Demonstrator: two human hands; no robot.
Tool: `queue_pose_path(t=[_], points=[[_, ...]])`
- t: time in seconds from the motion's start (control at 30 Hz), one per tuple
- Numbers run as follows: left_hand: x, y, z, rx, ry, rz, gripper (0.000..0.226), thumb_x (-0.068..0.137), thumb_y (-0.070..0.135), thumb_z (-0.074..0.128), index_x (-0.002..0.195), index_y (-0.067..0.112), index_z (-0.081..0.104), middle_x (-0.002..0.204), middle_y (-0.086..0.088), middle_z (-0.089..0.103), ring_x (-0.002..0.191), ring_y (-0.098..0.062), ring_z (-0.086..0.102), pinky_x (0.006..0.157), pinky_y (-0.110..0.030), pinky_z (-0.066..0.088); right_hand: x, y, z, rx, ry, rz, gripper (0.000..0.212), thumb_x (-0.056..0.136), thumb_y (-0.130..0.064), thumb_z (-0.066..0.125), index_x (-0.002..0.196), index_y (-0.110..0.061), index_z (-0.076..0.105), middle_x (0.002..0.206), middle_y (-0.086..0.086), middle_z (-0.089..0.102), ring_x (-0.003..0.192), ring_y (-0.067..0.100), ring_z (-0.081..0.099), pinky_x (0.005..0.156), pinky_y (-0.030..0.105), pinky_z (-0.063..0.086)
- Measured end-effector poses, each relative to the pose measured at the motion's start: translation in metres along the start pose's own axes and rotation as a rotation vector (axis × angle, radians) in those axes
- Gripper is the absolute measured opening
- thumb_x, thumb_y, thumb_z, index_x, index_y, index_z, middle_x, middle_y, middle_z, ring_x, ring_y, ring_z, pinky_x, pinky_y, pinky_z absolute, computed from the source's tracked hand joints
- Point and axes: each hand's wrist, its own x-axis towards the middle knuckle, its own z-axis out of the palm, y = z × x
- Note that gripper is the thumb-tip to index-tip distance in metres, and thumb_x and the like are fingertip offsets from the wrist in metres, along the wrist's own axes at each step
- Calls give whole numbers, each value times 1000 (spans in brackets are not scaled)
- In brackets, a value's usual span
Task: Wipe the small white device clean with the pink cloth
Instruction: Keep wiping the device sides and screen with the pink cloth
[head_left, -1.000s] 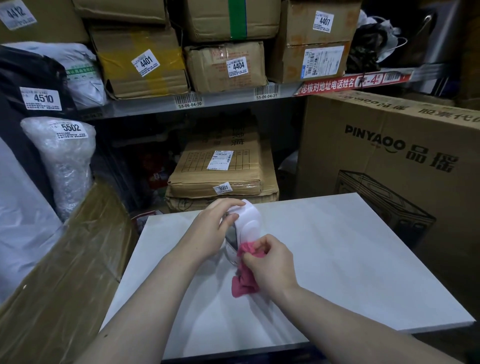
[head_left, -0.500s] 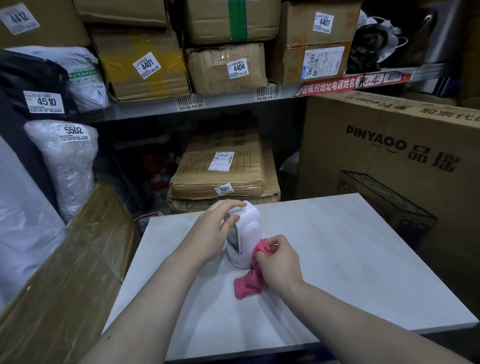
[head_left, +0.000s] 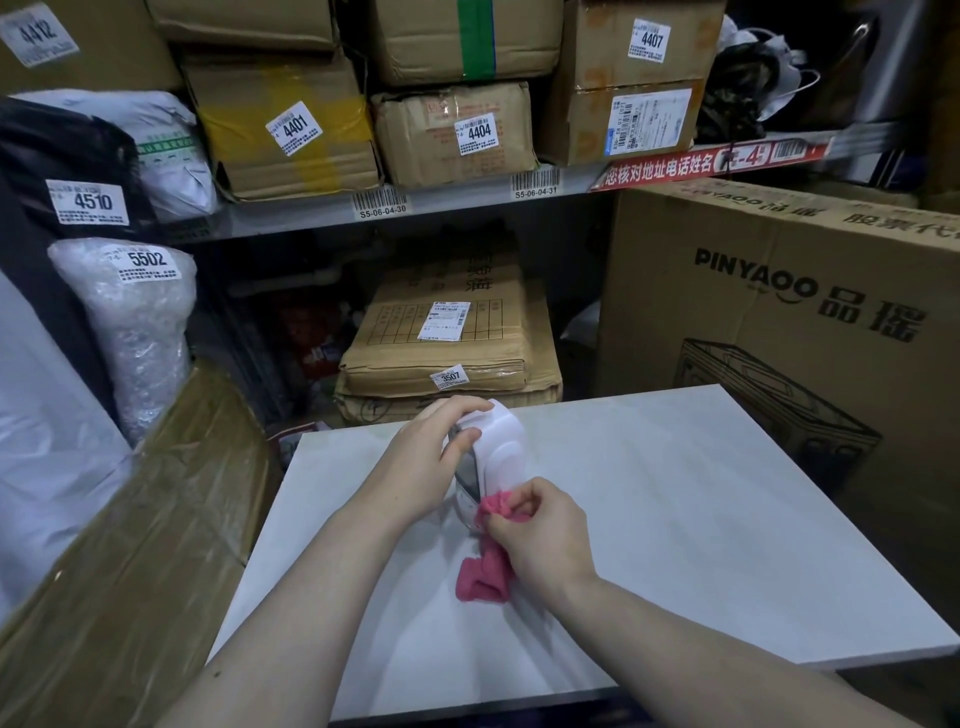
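Observation:
The small white device (head_left: 501, 447) is rounded, with a dark screen on its left face, and leans tilted over the pale table (head_left: 701, 509). My left hand (head_left: 426, 462) grips its top and left side. My right hand (head_left: 545, 540) is closed on the pink cloth (head_left: 485, 574) and presses a bunched part of it against the device's lower front. The rest of the cloth hangs down onto the table. The device's base is hidden behind the cloth and my hands.
A large PINYAOO cardboard box (head_left: 779, 312) stands against the table's right side. A brown wrapped package (head_left: 119, 561) leans at the left edge. Shelves behind hold labelled parcels (head_left: 452, 338), close to the table's far edge.
The device has tipped from upright to a tilt, its top leaning away. My right hand with the cloth has shifted slightly down and toward me along its lower front.

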Motion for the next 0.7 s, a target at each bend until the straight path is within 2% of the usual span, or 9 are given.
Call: queue_pose_path(t=[0.07,0.17,0.27,0.37,0.43,0.53,0.67,0.7], points=[[0,-1,1,1,0,4,27,100,20,52,121,36,58,119,19,58,107,-5,53,95,-27,43,2,1,-5,6,20,7,17,78,-9,76,78,-11,59,77,-2,68,66,9,63,56,11,46],[1,-1,1,2,-2,3,28,100,21,52,122,37,57,120,18,58,107,-5,53,96,-28,44,8,2,-12,2,47,1,16,81,-4,69,80,-14,56,78,-7,64,67,6,58,57,7,43],[0,-3,1,12,-2,0,29,100,21,51,123,38,57,121,20,58,107,-2,52,97,-28,43,16,3,-15,20,33,13,14,85,-2,63,91,-14,61,89,-7,68,76,9,64,60,4,44],[0,-3,2,11,0,-1,29,100,21,51,124,37,56,122,22,57,109,-1,51,98,-27,43,17,4,-15,36,5,61,20,89,-3,56,102,-18,63,95,-2,72,83,13,70,68,17,53],[1,-2,2,10,-1,2,29,100,21,51,125,36,56,122,21,57,110,0,51,98,-26,42,15,6,-12,12,-5,95,17,89,-6,56,100,-18,60,93,0,73,84,16,71,74,27,56],[1,-3,2,12,1,2,29,100,21,51,125,36,56,122,21,57,110,2,50,98,-24,42,11,9,-7,-10,-11,115,9,89,-10,59,93,-17,55,92,2,73,84,19,71,78,33,58],[1,-3,2,6,1,-3,29,100,21,52,125,36,56,121,20,58,108,0,52,97,-24,42,1,8,3,-12,-31,101,14,88,-18,70,90,-13,57,89,0,69,73,7,66,57,12,46],[1,-4,2,4,2,0,29,100,21,52,125,36,56,120,20,58,108,-1,52,97,-25,42,-2,7,6,19,-50,93,17,86,-18,74,87,-13,58,88,0,71,69,5,67,55,11,46]])
